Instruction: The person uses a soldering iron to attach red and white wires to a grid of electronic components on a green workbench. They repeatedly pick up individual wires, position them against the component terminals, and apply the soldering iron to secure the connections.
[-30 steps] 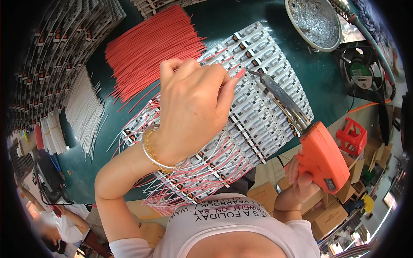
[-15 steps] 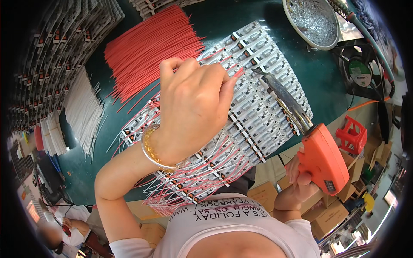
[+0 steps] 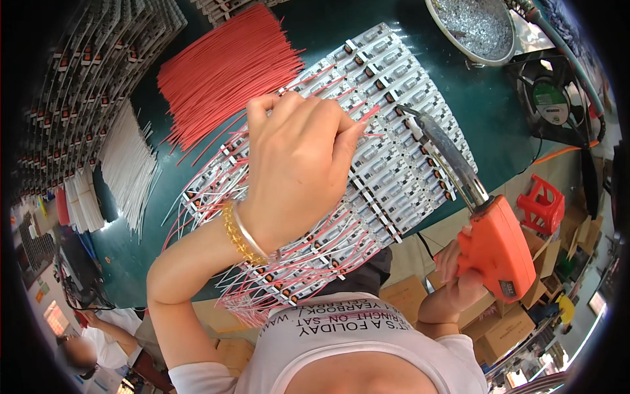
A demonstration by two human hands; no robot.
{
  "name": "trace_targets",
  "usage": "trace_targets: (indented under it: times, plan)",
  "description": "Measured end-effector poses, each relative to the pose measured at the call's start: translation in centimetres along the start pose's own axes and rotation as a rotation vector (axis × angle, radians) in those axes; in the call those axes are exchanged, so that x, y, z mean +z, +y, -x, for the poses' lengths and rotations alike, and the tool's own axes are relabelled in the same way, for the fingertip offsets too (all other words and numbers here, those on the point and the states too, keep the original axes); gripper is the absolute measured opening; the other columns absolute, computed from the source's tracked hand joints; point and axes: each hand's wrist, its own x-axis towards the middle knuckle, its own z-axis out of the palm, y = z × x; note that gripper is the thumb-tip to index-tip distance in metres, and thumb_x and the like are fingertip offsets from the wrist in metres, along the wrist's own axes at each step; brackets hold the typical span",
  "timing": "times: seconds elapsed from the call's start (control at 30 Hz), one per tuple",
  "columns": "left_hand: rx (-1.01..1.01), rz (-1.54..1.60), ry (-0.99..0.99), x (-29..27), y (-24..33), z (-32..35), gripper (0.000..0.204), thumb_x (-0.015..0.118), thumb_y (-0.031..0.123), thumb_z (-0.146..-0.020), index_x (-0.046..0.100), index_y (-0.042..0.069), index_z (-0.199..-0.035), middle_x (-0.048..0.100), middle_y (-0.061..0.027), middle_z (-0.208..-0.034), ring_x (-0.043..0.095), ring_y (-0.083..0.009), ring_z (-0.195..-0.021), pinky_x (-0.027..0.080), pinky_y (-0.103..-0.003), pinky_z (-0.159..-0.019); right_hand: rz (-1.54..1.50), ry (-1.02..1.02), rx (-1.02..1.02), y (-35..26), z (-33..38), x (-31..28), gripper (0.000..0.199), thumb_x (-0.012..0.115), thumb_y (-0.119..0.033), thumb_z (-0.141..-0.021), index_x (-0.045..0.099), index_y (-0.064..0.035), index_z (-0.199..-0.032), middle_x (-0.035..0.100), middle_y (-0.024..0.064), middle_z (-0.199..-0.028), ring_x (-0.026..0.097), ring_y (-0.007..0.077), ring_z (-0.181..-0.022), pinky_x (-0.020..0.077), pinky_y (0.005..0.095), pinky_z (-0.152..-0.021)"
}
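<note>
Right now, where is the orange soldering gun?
In the head view, lower right: the right hand grips the orange soldering gun, its tip over the circuit boards.

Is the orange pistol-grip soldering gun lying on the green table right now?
No, the right hand holds the orange soldering gun up off the green table, tip over the white boards.

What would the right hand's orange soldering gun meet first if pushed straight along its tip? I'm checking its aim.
Probably the white panel of small circuit boards, near the left hand; depth is unclear.
</note>
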Motion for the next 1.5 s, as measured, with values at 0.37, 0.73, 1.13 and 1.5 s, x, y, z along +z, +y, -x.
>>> trace_targets:
  times: [0.37, 0.73, 1.13, 1.5]
  plan:
    - [0.059, -0.043, 0.017, 0.0, -0.5, -0.2, 0.011, 0.07, 0.007, -0.08, 0.06, 0.006, -0.075, 0.058, -0.0017, -0.066, 0.051, -0.0197, -0.06, 0.037, -0.034, -0.076, -0.029, -0.1, 0.03, -1.7, -0.7, 1.3, 0.084, 0.061, -0.062, -0.082, 0.045, 0.0109, -0.122, 0.046, -0.0025, -0.05, 0.042, 0.0084, -0.039, 0.0399, 0.0234, -0.044]
    - [0.059, -0.106, 0.051, 0.7, -0.2, -0.1, 0.015, 0.071, 0.006, -0.078, 0.057, 0.009, -0.074, 0.052, 0.0003, -0.063, 0.05, -0.0191, -0.06, 0.036, -0.036, -0.075, 0.026, -0.139, -0.03, -0.2, -0.5, 0.3, 0.077, 0.064, -0.059, -0.082, 0.048, 0.0087, -0.116, 0.046, -0.0025, -0.05, 0.042, 0.0081, -0.041, 0.039, 0.0242, -0.045]
    - [0.107, -0.175, 0.075, 1.1, -0.2, 0.2, 0.016, 0.072, 0.007, -0.078, 0.057, 0.009, -0.074, 0.051, 0.0001, -0.063, 0.05, -0.0198, -0.06, 0.037, -0.037, -0.077, 0.008, -0.06, 0.004, -1.7, -0.5, 1.7, 0.082, 0.065, -0.056, -0.082, 0.044, 0.0128, -0.121, 0.045, -0.0027, -0.05, 0.042, 0.0078, -0.039, 0.0389, 0.0225, -0.042]
    - [0.088, 0.024, 0.018, -0.8, 0.4, 0.1, 0.009, 0.074, 0.007, -0.075, 0.065, 0.008, -0.073, 0.059, -0.001, -0.067, 0.055, -0.0168, -0.064, 0.035, -0.033, -0.078, -0.08, -0.096, -0.004, -2.1, -0.1, 0.7, 0.083, 0.065, -0.057, -0.081, 0.045, 0.0119, -0.123, 0.046, -0.0015, -0.05, 0.042, 0.0087, -0.039, 0.0391, 0.024, -0.042]
